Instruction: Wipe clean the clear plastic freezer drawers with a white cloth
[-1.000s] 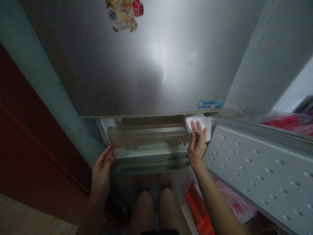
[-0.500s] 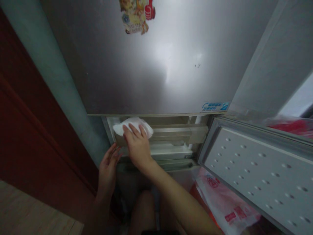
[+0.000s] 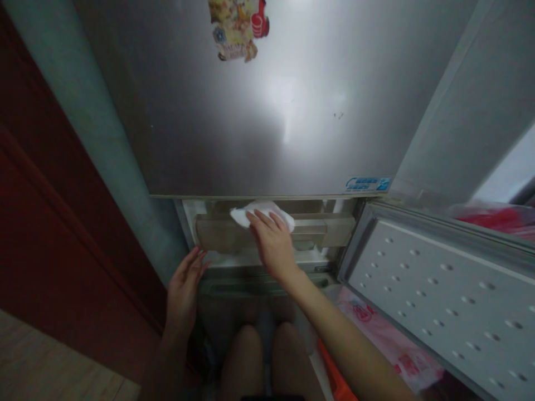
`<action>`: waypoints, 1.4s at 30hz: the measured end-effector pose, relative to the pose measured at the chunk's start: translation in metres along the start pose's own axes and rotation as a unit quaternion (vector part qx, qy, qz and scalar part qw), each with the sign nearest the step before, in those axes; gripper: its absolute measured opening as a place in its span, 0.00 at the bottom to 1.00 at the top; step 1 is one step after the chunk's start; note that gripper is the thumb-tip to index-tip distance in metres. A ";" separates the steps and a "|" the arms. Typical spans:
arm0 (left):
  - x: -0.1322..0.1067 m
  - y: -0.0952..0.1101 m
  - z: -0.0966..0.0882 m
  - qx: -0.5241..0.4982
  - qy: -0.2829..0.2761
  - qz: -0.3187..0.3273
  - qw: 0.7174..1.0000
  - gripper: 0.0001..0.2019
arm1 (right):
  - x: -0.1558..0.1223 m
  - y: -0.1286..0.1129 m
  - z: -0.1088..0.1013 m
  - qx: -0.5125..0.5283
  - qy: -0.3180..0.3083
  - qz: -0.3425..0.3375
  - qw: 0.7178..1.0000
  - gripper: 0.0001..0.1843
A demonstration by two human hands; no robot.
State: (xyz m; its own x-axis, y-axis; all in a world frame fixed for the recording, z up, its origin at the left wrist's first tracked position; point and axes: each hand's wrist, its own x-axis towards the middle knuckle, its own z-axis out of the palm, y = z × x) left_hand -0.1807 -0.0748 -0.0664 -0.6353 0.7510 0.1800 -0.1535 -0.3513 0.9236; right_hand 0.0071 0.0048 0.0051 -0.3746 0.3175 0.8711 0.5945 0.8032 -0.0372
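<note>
A white cloth (image 3: 262,216) lies bunched under the fingers of my right hand (image 3: 273,242), against the top edge of a beige drawer front (image 3: 225,234) inside the refrigerator's lower compartment. The fingers press down on the cloth, and the thumb is hidden. At the compartment's lower left corner is my left hand (image 3: 186,278), its fingers stretched out and slightly apart near the frame. It holds nothing. Whether its fingertips touch the frame I cannot tell.
To the right the compartment's dimpled door (image 3: 443,289) stands open. Above is the closed grey upper door (image 3: 292,111) with a magnet (image 3: 234,30). A pink plastic bag (image 3: 388,334) lies below the open door. A dark red wooden panel (image 3: 75,234) stands at left.
My right hand has slid rightward along the drawer front with the cloth, uncovering the drawer's left end. My left hand has stayed almost in place.
</note>
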 end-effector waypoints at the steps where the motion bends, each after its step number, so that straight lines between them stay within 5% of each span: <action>1: 0.000 0.000 0.000 0.000 0.001 -0.001 1.000 0.21 | -0.007 0.011 -0.010 -0.002 0.011 0.011 1.000 0.18; 8: 0.001 -0.002 0.000 -0.005 0.005 -0.001 1.000 0.21 | -0.051 0.089 -0.072 -0.039 0.075 0.080 0.993 0.17; 13: 0.001 -0.001 0.002 -0.014 0.007 -0.002 1.000 0.20 | -0.065 0.110 -0.085 -0.047 0.145 0.160 0.975 0.17; 18: -0.001 0.001 0.002 -0.007 0.009 0.000 1.000 0.20 | -0.061 0.084 -0.064 -0.028 0.179 0.155 0.971 0.17; 24: 0.000 0.001 0.003 -0.008 0.008 -0.001 1.000 0.21 | -0.035 0.017 -0.013 0.032 0.093 0.069 0.993 0.22; 32: 0.001 0.001 0.005 -0.050 0.000 -0.020 0.999 0.24 | 0.013 -0.056 0.060 0.039 -0.011 -0.125 0.991 0.14; 37: 0.000 0.000 0.006 -0.059 0.011 -0.017 0.998 0.22 | 0.022 -0.057 0.064 0.032 -0.076 -0.174 0.981 0.13; 42: -0.002 0.001 0.005 -0.027 0.004 -0.012 1.000 0.22 | -0.005 -0.022 0.035 0.025 -0.011 -0.183 0.983 0.12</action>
State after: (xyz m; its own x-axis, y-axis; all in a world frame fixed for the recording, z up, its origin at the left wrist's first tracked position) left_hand -0.1756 -0.0742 -0.0640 -0.6377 0.7544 0.1556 -0.2084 -0.3633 0.9081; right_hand -0.0292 0.0038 -0.0153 -0.5728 0.0130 0.8196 0.3818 0.8890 0.2527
